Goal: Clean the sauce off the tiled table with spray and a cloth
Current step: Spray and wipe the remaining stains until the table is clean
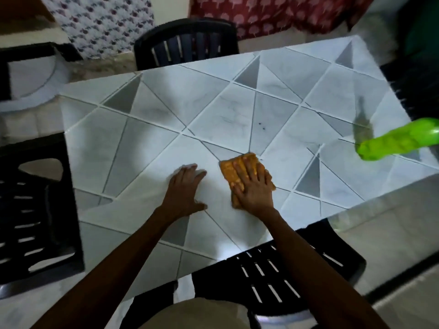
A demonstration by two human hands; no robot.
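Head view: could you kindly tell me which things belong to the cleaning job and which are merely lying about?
Job: orange cloth, pressed by the right hand; green spray bottle; tiled table, left hand flat on it.
Lying about: black chair beyond the table; patterned fabrics behind it.

tiled table (154,143), orange cloth (228,170), green bottle (399,141)
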